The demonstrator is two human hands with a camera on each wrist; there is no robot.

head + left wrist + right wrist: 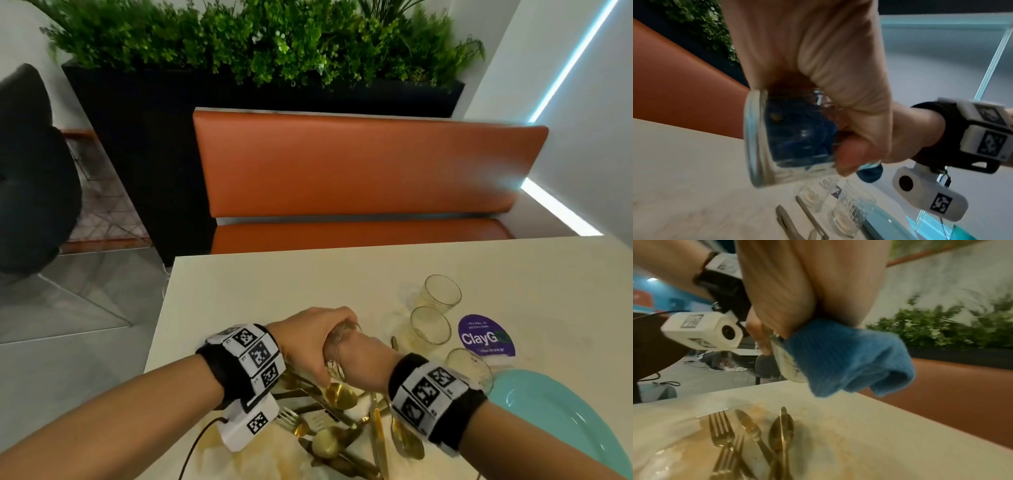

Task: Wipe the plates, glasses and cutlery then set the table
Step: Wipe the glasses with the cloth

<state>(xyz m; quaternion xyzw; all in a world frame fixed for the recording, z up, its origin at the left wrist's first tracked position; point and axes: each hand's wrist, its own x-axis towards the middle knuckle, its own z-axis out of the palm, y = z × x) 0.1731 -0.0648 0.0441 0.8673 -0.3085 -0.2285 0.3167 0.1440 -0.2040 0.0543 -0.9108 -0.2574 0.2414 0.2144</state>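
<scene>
My left hand (308, 339) grips a clear glass (334, 356) tipped on its side above the table. My right hand (366, 353) reaches into its mouth, the fingers hidden inside. In the left wrist view a blue cloth (801, 138) fills the glass (764, 146). In the right wrist view the blue cloth (849, 361) bulges out below my right hand beside the glass rim (789, 366). Three more glasses (430, 325) stand upright to the right. Gold cutlery (342, 418) lies in a pile under my wrists. A teal plate (555, 411) sits at the right.
The cream table (274, 281) shows yellowish smears around the cutlery, and a round purple sticker (486, 335) lies beside the glasses. An orange bench (359, 164) faces the far edge, with a black planter of green plants (260, 44) behind it. Grey floor lies to the left.
</scene>
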